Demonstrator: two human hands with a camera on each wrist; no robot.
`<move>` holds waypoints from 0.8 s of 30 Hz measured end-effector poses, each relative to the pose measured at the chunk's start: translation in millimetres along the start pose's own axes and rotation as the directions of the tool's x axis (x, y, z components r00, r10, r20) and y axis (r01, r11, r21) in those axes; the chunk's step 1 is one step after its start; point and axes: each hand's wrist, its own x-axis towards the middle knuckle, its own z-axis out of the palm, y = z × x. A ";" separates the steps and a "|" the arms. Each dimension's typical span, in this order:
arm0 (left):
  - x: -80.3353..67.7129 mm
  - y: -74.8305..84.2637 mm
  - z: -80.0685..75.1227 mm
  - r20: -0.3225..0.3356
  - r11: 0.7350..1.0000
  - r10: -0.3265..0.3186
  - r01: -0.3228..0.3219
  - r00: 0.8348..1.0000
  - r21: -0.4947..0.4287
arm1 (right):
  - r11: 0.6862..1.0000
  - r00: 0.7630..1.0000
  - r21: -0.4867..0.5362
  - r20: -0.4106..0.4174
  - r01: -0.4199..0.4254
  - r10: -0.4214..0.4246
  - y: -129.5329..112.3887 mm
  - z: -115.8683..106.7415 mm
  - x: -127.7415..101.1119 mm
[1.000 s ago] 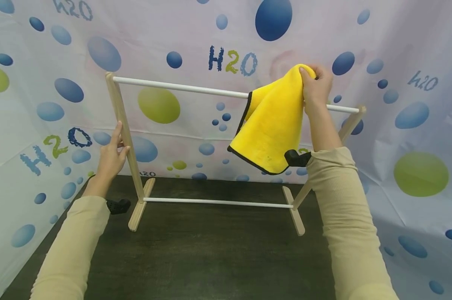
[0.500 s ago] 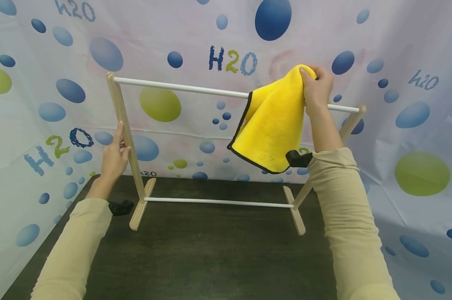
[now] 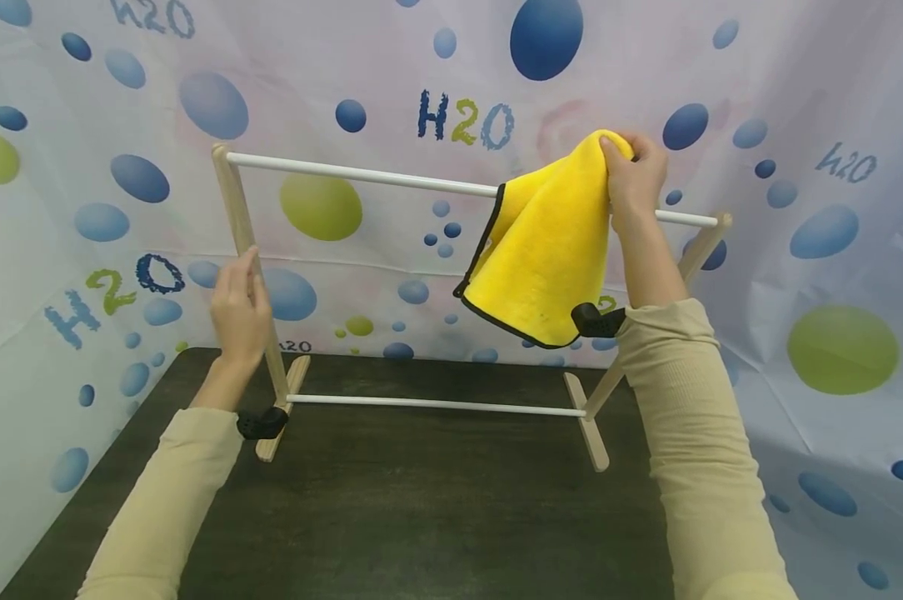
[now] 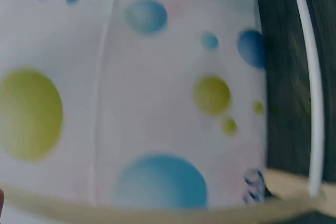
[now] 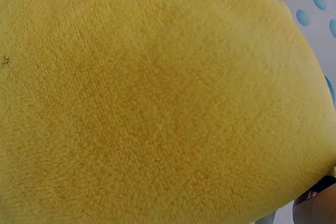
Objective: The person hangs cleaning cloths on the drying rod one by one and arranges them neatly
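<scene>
A yellow towel (image 3: 545, 250) with a black edge hangs bunched beside the white top rail (image 3: 361, 175) of a wooden drying rack. My right hand (image 3: 620, 154) pinches the towel's top fold just above the rail, near the right end. In the right wrist view the towel (image 5: 157, 98) fills almost the whole frame. My left hand (image 3: 237, 267) is raised in front of the rack's left post (image 3: 234, 200), fingers straight and holding nothing; I cannot tell whether it touches the post. The left wrist view is blurred and shows the lower rail (image 4: 310, 77).
The rack stands on a dark table (image 3: 436, 517), its wooden feet joined by a white lower rail (image 3: 436, 405). A bubble-print curtain (image 3: 84, 125) closes in the back and both sides. Both my sleeves are beige.
My left hand has left the side of the post and shifted right and nearer, now in front of it. The right hand and towel have hardly moved.
</scene>
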 end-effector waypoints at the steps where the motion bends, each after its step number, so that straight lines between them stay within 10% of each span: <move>1: 0.6 6.6 3.5 0.012 0.999 0.024 -0.024 1.000 -0.028 | 1.000 1.000 0.004 0.004 0.001 -0.001 -0.3 0.0 0.9; 10: -4.7 65.3 38.9 0.218 0.938 0.229 -0.156 0.949 -0.309 | 0.999 1.000 0.033 0.020 0.003 -0.004 0.6 2.4 9.7; 24: -43.3 125.5 103.2 0.409 0.826 0.333 -0.053 0.850 -0.561 | 0.999 1.000 0.052 0.032 0.000 -0.001 8.6 5.8 26.8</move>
